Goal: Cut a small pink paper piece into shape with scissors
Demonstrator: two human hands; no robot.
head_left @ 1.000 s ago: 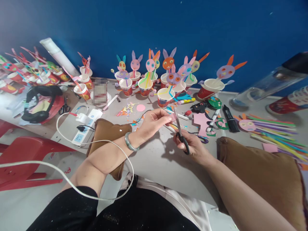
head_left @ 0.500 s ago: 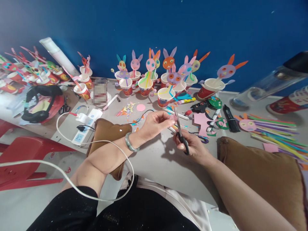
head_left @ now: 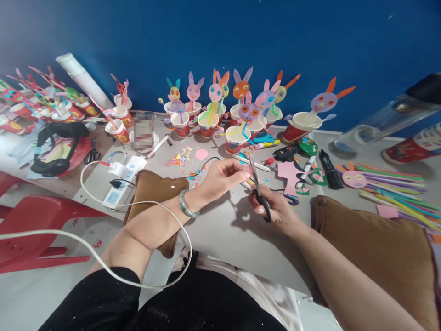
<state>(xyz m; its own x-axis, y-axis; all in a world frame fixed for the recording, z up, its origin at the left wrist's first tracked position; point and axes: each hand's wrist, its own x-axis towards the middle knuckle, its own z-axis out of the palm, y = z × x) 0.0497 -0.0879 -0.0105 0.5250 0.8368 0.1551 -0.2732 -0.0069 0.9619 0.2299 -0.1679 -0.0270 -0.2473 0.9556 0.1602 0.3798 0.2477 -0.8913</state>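
Observation:
Black-handled scissors (head_left: 259,192) are gripped in my right hand (head_left: 275,207), blades pointing up and away. My left hand (head_left: 223,179) pinches a small pinkish-purple piece of paper (head_left: 247,170) right beside the blades; its outline is mostly hidden by the fingertips. Both hands are above the middle of the grey table (head_left: 220,230). Past them lie a pink round of paper (head_left: 201,154), small coloured scraps (head_left: 182,157) and a cut pink sheet (head_left: 288,175). Behind stand paper cups (head_left: 237,138) bearing rabbit-faced paper figures (head_left: 248,112).
Brown cushions (head_left: 372,257) (head_left: 156,188) lie at the table's front on both sides. A white cable from the power strip (head_left: 124,181) loops over my left forearm. On the right are a black marker (head_left: 330,170), coloured sticks (head_left: 396,184) and a clear bottle (head_left: 379,124).
Almost nothing differs. The scissors and both hands keep nearly the same place, with only a very slight shift at the blades.

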